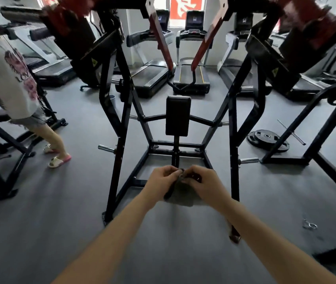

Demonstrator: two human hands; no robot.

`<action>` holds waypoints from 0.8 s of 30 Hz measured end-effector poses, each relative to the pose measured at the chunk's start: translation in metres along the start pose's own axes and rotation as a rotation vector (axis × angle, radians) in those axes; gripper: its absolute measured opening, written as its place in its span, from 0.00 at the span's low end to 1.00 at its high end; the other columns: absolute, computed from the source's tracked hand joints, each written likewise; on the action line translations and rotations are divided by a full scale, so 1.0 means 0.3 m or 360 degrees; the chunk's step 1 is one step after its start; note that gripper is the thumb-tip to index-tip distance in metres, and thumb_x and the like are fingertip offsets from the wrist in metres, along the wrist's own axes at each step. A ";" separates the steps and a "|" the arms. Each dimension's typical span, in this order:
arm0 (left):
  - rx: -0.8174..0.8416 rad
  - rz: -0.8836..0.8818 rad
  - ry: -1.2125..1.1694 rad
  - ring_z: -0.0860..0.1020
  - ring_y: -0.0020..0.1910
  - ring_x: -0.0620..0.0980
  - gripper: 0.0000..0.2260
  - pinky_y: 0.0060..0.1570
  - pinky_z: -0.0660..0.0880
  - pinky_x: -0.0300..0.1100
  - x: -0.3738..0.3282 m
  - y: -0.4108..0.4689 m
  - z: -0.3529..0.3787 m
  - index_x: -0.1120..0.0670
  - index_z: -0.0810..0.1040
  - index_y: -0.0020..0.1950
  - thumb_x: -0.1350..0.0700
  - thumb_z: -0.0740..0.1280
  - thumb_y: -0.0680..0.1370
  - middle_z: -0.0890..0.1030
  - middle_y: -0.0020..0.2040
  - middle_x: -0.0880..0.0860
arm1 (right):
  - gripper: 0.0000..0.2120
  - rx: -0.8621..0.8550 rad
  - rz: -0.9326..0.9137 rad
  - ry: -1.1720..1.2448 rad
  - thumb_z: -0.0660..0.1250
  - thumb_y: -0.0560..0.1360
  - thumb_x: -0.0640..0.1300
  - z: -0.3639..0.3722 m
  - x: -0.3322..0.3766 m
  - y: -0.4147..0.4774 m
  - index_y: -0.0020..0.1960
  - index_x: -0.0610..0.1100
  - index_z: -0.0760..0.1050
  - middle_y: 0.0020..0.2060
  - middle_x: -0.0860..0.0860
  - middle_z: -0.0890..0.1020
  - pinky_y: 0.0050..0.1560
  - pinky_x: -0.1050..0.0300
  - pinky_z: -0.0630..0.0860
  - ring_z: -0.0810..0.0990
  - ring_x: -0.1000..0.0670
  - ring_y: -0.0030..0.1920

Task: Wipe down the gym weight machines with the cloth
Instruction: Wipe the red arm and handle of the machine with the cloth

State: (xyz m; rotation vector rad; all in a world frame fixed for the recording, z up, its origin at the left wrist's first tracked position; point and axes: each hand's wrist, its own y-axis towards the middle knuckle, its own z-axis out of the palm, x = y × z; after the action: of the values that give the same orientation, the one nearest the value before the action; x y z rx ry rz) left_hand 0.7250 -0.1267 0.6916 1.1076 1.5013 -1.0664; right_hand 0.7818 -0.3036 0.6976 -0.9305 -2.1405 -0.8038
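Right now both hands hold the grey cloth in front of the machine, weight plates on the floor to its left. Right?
Wrong side: the weight plates lie on the floor to the right of the machine, not its left, as the head view shows. The left hand and right hand do hold the grey cloth.

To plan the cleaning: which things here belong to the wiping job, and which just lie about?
Job: dark grey cloth, held by left hand and right hand; black steel weight machine with red arms.
Lying about: black round weight plates; thin silver bar.
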 end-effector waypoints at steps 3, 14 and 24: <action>0.0046 0.0081 -0.0069 0.83 0.47 0.48 0.10 0.52 0.80 0.45 -0.052 0.047 -0.099 0.52 0.86 0.53 0.48 0.69 0.82 0.86 0.46 0.52 | 0.07 -0.0117 0.0036 -0.0008 0.76 0.75 0.45 0.042 0.024 0.100 0.45 0.54 0.79 0.39 0.60 0.83 0.41 0.55 0.78 0.80 0.55 0.39; 0.0354 0.0099 -0.0002 0.83 0.57 0.56 0.13 0.61 0.80 0.49 -0.103 0.297 -0.276 0.54 0.83 0.63 0.65 0.70 0.80 0.86 0.56 0.56 | 0.19 0.0242 0.0390 0.0583 0.78 0.75 0.53 0.050 -0.033 0.330 0.63 0.51 0.80 0.53 0.56 0.85 0.57 0.55 0.82 0.84 0.51 0.57; 0.0158 -0.0167 -0.0123 0.84 0.56 0.54 0.14 0.57 0.81 0.49 -0.089 0.635 -0.281 0.56 0.81 0.64 0.53 0.73 0.80 0.86 0.55 0.54 | 0.16 0.0084 0.0673 0.1518 0.71 0.78 0.43 0.034 -0.202 0.691 0.64 0.38 0.80 0.59 0.36 0.84 0.63 0.39 0.80 0.84 0.36 0.60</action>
State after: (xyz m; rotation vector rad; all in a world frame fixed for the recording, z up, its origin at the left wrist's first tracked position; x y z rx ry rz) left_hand 0.8978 -0.0093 0.7120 1.0524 1.4721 -1.2538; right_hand 0.9734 -0.2034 0.7013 -0.7166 -1.0893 -0.7512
